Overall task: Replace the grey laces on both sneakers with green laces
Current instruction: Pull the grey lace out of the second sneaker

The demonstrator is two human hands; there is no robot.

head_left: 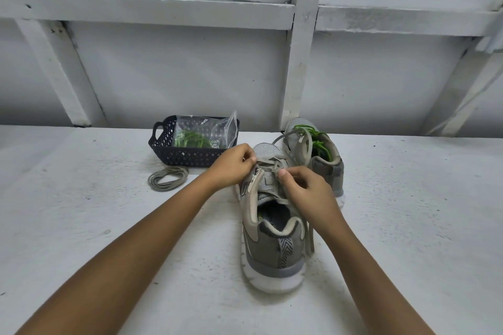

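Head view: left hand (234, 164) and right hand (302, 185) each pinch the grey lace (272, 164) on the near sneaker (272, 250), set heel-nearest on the desk (81, 226), seemingly for unthreading, while bagged green laces (190, 140) wait in the basket (163, 145).

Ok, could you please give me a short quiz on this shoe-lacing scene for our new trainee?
1. True or false: the left hand and the right hand both pinch the laces of the near sneaker.
2. Where is the plastic bag of green laces? A) in the basket B) inside the near sneaker C) in the right hand
3. Fill the gap: the loose coil on the table, in front of the basket, is a ___ lace.
Key: 1 true; 2 A; 3 grey.
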